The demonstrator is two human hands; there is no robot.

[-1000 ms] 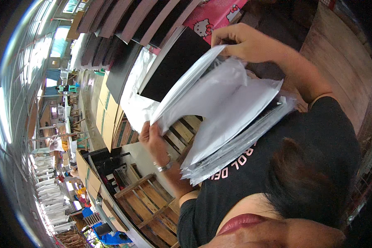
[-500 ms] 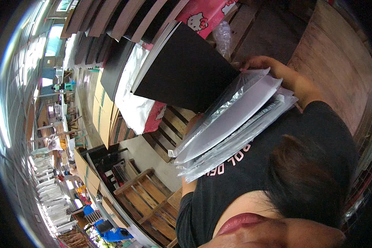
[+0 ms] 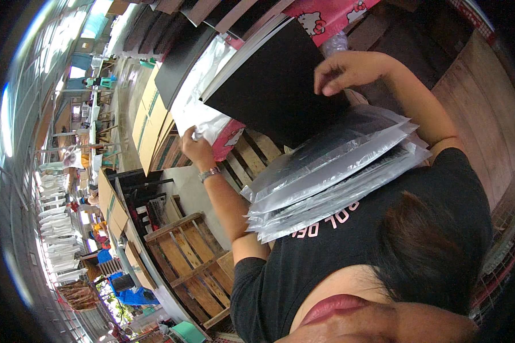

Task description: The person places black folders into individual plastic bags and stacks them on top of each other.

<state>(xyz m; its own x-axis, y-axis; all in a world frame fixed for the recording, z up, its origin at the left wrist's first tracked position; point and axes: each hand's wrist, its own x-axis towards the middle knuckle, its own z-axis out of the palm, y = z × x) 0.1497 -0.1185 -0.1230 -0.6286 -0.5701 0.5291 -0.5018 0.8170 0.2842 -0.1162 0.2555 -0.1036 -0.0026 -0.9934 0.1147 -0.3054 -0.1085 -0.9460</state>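
At the edge of a glossy white plastic sheet [image 3: 206,108], my left hand [image 3: 197,150], with a watch or bracelet at its wrist, has its fingers closed on the plastic. My right hand [image 3: 349,71] hovers over a flat black panel [image 3: 269,86], its fingers half curled and apart, with nothing seen in them. The panel tops a stack with pale edges. Against my front lies a pile of clear plastic sleeves [image 3: 337,171], some with white sheets inside. The top sleeve overlaps the panel's near edge.
More dark boards [image 3: 183,63] are stacked at the far left. Pink patterned cloth [image 3: 332,20] shows beneath the stacks. Cardboard sheets [image 3: 149,126] stand on the left, with a wooden pallet [image 3: 189,257] nearer me. A brown board [image 3: 480,108] lies to the right.
My left hand has come out from behind the sleeves and reached left to the white plastic. My right hand has lifted off the sleeve corner and moved over the panel. The view has shifted slightly.
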